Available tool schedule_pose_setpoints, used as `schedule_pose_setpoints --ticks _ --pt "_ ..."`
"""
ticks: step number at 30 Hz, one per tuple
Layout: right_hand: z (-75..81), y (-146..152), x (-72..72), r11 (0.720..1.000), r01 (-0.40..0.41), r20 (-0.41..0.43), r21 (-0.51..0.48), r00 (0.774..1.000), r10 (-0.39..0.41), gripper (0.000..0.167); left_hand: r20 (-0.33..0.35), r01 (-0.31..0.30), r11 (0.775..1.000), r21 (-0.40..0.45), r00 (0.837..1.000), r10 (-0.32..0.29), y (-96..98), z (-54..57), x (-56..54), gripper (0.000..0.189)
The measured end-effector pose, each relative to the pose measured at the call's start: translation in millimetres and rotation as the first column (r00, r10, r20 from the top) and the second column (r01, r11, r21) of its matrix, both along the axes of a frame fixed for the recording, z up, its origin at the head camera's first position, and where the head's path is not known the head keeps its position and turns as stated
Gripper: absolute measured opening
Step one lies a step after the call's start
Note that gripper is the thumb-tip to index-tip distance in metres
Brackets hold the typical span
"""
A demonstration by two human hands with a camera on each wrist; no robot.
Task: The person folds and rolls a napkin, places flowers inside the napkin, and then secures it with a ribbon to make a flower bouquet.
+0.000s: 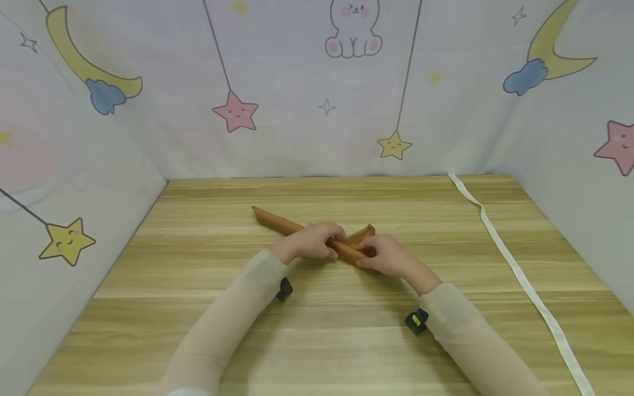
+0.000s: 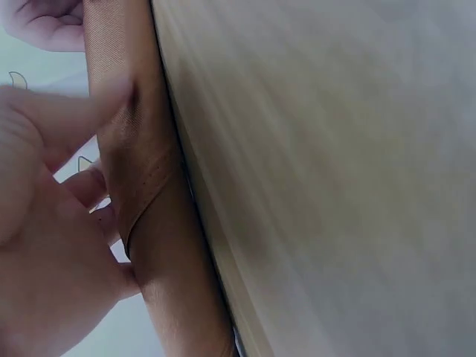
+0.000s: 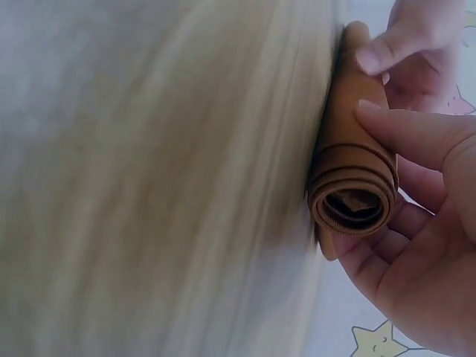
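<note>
Rolled brown cloth (image 1: 279,223), well left of the white strip (image 1: 517,269). Left hand (image 1: 317,240) grips it mid-length; right hand (image 1: 390,256), nearer the strip, pinches the coiled end. To my eye, even pressure from both should keep the turns tight and aligned.

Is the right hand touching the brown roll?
Touching: the right wrist view shows the right hand with its thumb resting on the roll.
</note>
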State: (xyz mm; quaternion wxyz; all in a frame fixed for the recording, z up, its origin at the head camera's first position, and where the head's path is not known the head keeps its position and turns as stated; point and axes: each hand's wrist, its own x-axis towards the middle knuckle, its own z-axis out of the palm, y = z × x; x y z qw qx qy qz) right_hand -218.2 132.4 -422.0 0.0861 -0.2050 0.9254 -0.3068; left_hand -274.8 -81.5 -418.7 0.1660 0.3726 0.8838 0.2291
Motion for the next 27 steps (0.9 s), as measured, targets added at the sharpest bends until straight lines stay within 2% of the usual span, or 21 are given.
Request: schedule_pose_setpoints --ticks 5,11,14,19,27 --pt "-1.0 2 -0.8 1.0 0.008 0.033 -0.025 0.999 -0.008 0.029 -0.018 0.04 0.999 0.027 0.999 -0.04 3.0 -3.5 1.2 0.039" --pt "-3.6 5 -1.8 0.997 0.035 0.091 -0.064 0.995 -0.029 0.033 -0.133 0.09 0.995 -0.041 0.987 -0.095 5.8 -3.3 5.5 0.032" --pt "-3.8 6 -2.6 0.997 0.041 0.087 -0.071 0.996 -0.034 0.033 -0.165 0.098 0.994 -0.054 0.981 -0.105 7.5 -3.8 5.2 0.027" --pt "-0.5 5 -0.3 0.996 0.061 0.071 -0.061 0.996 -0.056 0.032 -0.15 0.088 0.995 -0.055 0.984 -0.095 9.4 -3.3 3.4 0.023" --pt "0.0 1 1.6 0.998 0.026 0.077 -0.056 0.997 -0.022 0.03 -0.115 0.095 0.99 -0.104 0.988 -0.107 14.4 1.3 2.3 0.026"
